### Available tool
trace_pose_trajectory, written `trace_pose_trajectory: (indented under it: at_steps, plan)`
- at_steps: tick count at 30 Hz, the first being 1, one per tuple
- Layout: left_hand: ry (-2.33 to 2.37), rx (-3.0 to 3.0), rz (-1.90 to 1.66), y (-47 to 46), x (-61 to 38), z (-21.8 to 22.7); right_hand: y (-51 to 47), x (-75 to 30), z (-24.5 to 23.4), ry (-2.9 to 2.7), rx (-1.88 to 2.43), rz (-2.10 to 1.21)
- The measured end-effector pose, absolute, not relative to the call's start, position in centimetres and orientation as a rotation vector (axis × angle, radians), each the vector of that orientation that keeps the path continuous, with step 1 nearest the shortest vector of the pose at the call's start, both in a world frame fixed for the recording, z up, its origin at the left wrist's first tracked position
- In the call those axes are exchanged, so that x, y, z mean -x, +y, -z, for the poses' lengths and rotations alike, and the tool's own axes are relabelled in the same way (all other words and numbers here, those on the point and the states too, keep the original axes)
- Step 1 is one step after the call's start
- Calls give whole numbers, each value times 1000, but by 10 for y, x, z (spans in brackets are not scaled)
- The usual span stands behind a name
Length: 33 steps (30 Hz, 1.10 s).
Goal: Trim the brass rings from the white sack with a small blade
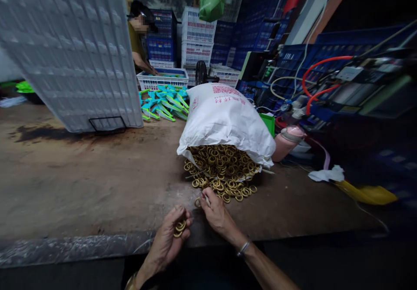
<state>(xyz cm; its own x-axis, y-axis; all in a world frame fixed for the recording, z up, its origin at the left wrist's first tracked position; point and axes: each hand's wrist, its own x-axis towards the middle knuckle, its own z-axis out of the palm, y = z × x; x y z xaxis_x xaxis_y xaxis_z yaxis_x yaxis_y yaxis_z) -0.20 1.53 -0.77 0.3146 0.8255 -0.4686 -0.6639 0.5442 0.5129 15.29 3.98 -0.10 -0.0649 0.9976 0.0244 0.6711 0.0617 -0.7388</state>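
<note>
A white sack lies on its side on the worn brown table, and several brass-coloured rings spill from its open mouth. My left hand is curled at the table's near edge, holding a few stacked rings between thumb and fingers. My right hand is just right of it, pinching a thin pale pin-like piece beside a single ring at the edge of the pile.
A large grey perforated panel leans at the back left. Teal and green plastic parts lie behind the sack. A person works at white baskets at the back. Machinery with red hoses crowds the right side.
</note>
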Motion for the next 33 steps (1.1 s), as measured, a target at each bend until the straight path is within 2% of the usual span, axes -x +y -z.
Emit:
trace_pose_trajectory:
  at_steps: [8,12,19,28,30,33]
  plan:
    - [884,-499,-994,13,-10,0,29,-145,0,-1527,1361,-1183]
    - [911,-586,-971,11,-12,5,30,-141,1,-1498,1377,-1227]
    - [1021,-743,-899,11,-12,10,31,-140,-7,-1553,1507,-1110]
    - [915,-704,-918,9,-12,7,30,-142,5,-1363,1365,-1443]
    - [910,-703,-928,9,-11,7,31,-143,6,-1357,1407,-1407]
    - [946,-712,-938,9,-10,9,29,-147,5,-1550,1511,-1144]
